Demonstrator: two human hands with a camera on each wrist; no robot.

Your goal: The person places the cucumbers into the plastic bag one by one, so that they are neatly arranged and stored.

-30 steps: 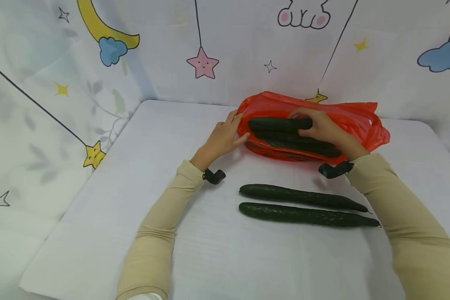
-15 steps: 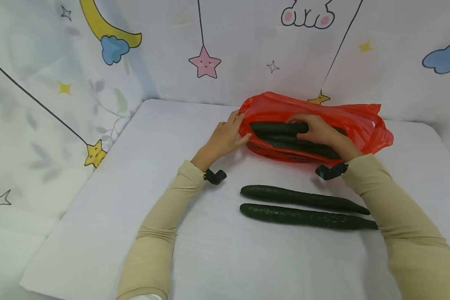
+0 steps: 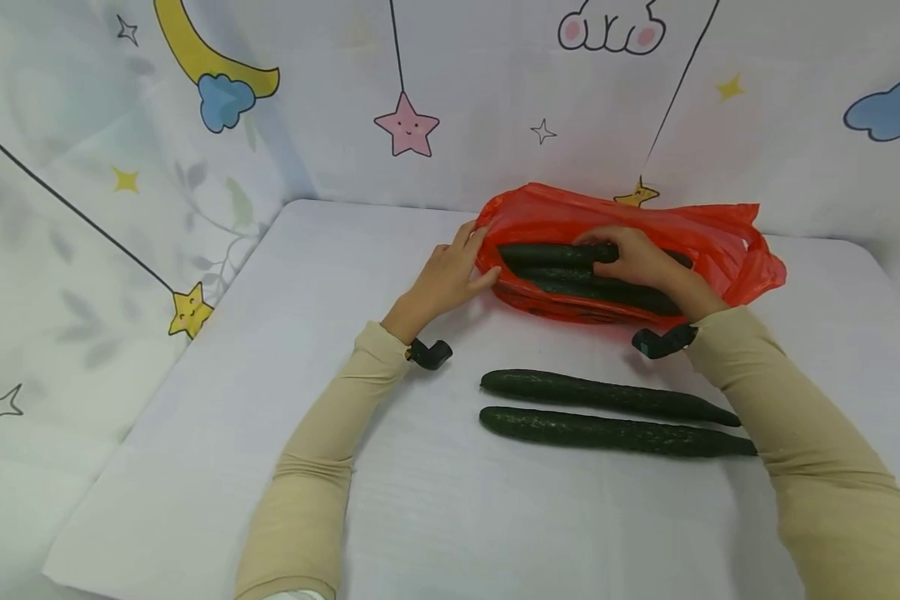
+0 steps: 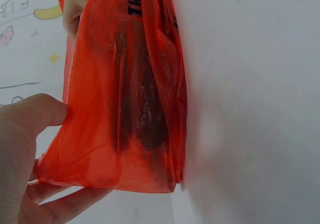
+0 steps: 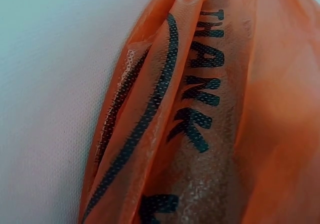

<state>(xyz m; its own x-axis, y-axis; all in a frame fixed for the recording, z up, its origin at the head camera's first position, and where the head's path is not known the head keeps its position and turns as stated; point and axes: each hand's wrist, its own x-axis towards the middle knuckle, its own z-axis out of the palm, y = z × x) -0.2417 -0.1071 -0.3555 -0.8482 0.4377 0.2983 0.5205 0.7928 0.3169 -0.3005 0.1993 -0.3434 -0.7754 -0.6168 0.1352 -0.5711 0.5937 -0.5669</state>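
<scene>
A red plastic bag (image 3: 540,212) lies on its side at the back of the table, its mouth facing me. Inside are dark green cucumbers (image 3: 592,288). My right hand (image 3: 640,260) reaches into the mouth, thumb and fingers curled round the upper cucumber (image 3: 536,255). At the bag's left end, my left hand (image 3: 447,271) holds the plastic between thumb and fingers. The left wrist view shows the thumb (image 4: 47,109) on the bag's edge and fingers behind the film. Printed bag film (image 5: 200,84) fills much of the right wrist view; the right hand is hidden there.
Two long cucumbers, a farther one (image 3: 600,395) and a nearer one (image 3: 607,432), lie side by side in front of the bag. The right sleeve (image 3: 780,400) covers the nearer one's right tip. Behind the white table (image 3: 420,517) hangs a patterned cloth (image 3: 480,75).
My right hand has lowered the upper cucumber slightly into the bag, then stayed almost still. My left hand has kept its place at the bag's left end.
</scene>
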